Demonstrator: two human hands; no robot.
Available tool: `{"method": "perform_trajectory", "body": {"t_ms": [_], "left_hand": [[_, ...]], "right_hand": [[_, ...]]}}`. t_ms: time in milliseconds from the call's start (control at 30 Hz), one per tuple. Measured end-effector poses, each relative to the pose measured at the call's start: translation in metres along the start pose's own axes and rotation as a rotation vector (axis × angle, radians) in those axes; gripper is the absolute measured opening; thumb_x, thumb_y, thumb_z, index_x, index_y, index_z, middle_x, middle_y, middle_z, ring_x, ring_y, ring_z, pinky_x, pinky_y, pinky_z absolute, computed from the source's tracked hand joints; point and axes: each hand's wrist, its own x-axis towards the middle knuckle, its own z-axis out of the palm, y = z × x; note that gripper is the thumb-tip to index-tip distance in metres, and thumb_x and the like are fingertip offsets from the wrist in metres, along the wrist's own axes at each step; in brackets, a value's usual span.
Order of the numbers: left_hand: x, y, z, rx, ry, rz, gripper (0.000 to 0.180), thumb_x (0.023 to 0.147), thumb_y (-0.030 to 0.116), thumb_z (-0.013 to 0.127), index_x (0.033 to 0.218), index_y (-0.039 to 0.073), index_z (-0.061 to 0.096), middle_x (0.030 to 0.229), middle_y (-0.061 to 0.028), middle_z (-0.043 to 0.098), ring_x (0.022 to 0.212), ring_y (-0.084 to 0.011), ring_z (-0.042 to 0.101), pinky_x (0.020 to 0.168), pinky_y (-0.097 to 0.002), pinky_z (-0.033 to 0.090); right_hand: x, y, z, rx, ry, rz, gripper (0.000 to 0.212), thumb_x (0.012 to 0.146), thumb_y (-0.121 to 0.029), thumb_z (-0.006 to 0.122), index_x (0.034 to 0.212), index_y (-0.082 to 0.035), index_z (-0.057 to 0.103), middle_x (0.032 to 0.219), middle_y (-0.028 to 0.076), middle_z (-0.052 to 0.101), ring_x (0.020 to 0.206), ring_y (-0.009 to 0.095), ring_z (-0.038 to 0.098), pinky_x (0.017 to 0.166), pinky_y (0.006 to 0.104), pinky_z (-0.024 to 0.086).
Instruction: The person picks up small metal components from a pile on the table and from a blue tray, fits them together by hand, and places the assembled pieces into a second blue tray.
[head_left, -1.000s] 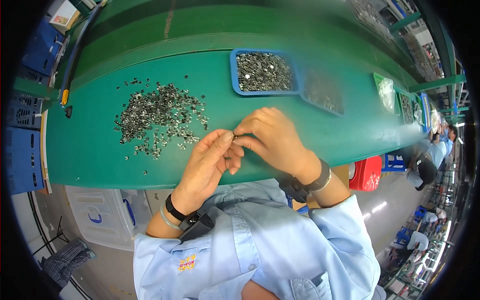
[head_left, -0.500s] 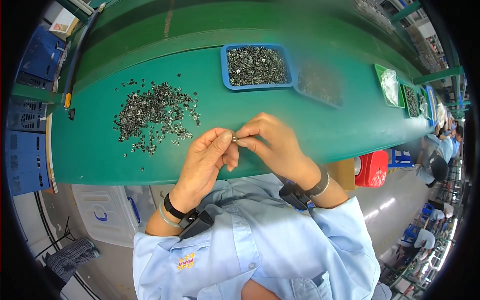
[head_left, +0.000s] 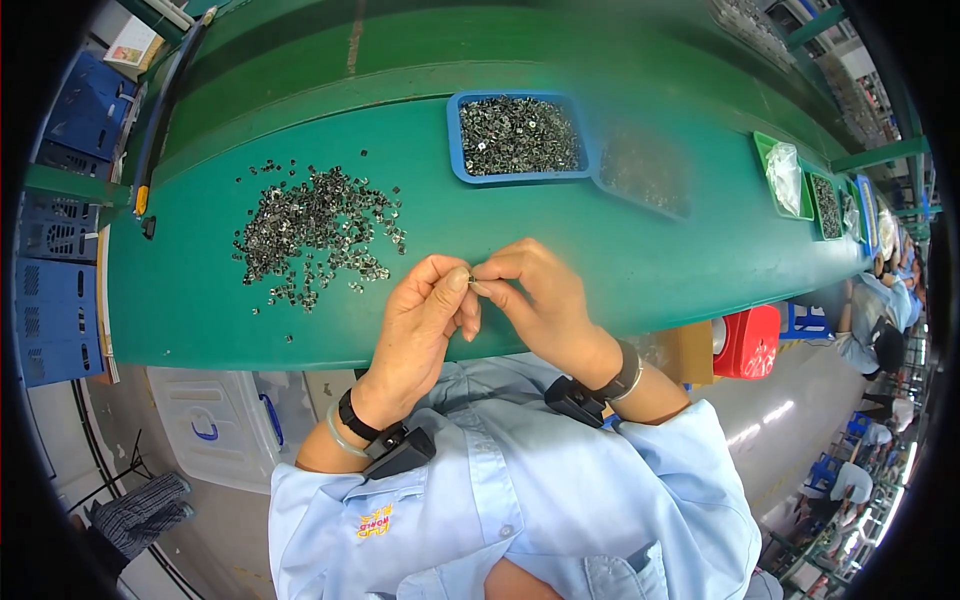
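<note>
Before the blue tray (head_left: 455, 140), left hand (head_left: 425, 310) and right hand (head_left: 540, 300) tightly pinch one small piece (head_left: 472, 280). Likely stiff, light (best held edgewise).

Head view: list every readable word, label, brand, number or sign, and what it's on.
Light-blue shirt: yellow and pink chest lettering; wording not copied out here.
Red container: white marks, too small to read.
Pale item at upper left: coloured print, too small to read.
Held metal part and loose pile of parts: too small to tell whether marked.
</note>
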Motion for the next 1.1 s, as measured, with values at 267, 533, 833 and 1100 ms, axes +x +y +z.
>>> {"method": "perform_trajectory", "body": {"t_ms": [267, 533, 833, 1100], "left_hand": [[0.001, 0.001, 0.008, -0.025, 0.017, 0.0, 0.018, 0.097, 0.022, 0.05, 0.095, 0.005, 0.054, 0.073, -0.0017, 0.055, 0.066, -0.0096, 0.052, 0.059, -0.0236, 0.042], [0.003, -0.005, 0.002, -0.012, -0.015, 0.029, 0.016, 0.096, 0.021, 0.052, 0.093, 0.005, 0.052, 0.072, -0.0024, 0.056, 0.066, -0.0102, 0.052, 0.059, -0.024, 0.042], [0.008, -0.008, -0.005, -0.149, -0.117, -0.005, 0.015, 0.095, 0.02, 0.054, 0.091, 0.005, 0.053, 0.069, -0.0025, 0.056, 0.062, -0.0107, 0.051, 0.058, -0.024, 0.042], [0.007, 0.005, 0.002, 0.048, -0.015, 0.006, 0.017, 0.095, 0.021, 0.053, 0.091, 0.004, 0.054, 0.069, -0.0033, 0.056, 0.06, -0.013, 0.051, 0.055, -0.0241, 0.041]], "right_hand": [[-0.003, 0.003, 0.003, -0.03, 0.068, -0.025, 0.017, 0.077, -0.004, 0.069, 0.091, -0.008, 0.06, 0.084, 0.007, 0.062, 0.078, 0.023, 0.06, 0.066, 0.0329, 0.048], [-0.006, 0.005, 0.004, -0.019, 0.081, -0.058, 0.017, 0.078, -0.003, 0.068, 0.092, -0.007, 0.059, 0.084, 0.007, 0.062, 0.077, 0.023, 0.06, 0.066, 0.0326, 0.048], [-0.008, 0.003, 0.002, 0.028, 0.081, -0.039, 0.019, 0.078, -0.002, 0.068, 0.093, -0.007, 0.059, 0.086, 0.007, 0.062, 0.076, 0.023, 0.06, 0.066, 0.0323, 0.048], [0.0, 0.006, -0.007, -0.07, 0.051, -0.135, 0.018, 0.078, -0.002, 0.068, 0.093, -0.007, 0.06, 0.086, 0.007, 0.063, 0.076, 0.021, 0.06, 0.066, 0.0301, 0.048]]}}
